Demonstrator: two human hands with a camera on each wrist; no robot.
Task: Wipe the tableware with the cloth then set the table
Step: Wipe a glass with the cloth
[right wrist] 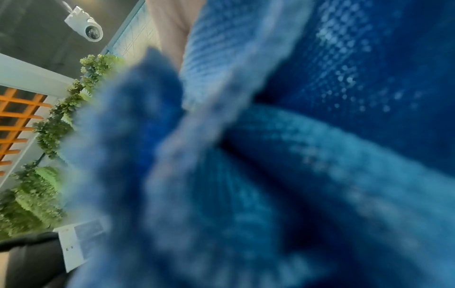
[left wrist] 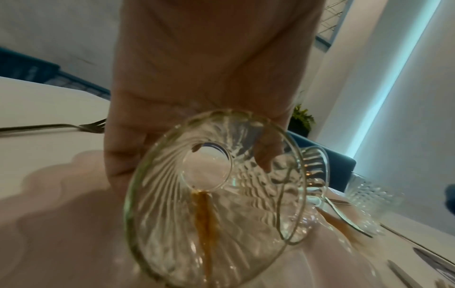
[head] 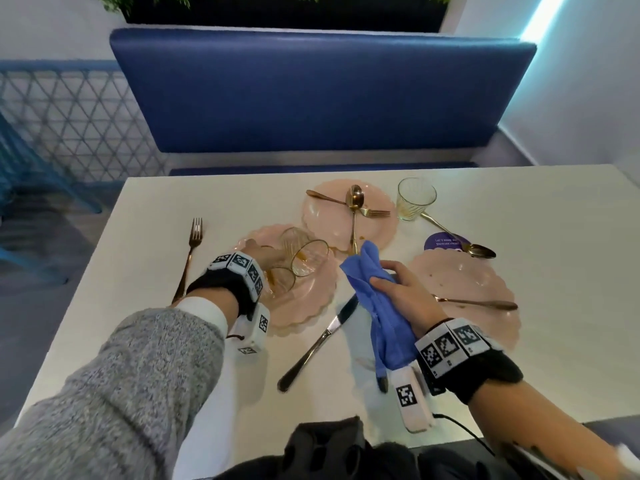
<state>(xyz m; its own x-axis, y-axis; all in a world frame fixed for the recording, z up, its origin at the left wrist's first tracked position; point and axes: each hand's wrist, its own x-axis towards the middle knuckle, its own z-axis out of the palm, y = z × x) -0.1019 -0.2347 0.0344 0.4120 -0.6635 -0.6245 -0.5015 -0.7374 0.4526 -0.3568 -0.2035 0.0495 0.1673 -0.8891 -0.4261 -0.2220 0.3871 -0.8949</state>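
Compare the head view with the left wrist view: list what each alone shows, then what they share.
Head view only: the right hand gripping the crumpled blue cloth, the steel table knife, the far pink plate with crossed gold spoon and fork, and the blue padded bench.

Left wrist view only: a brown residue streak running down inside the ribbed clear glass, with fingers curled round it.

Both: the left hand, that glass, the scalloped pink plate under it, and the lone fork on the white table.

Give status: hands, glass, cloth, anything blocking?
Left hand grips a stained glass tilted over the pink plate. Right hand grips the blue cloth, not yet on the glass. Second glass close beside it.
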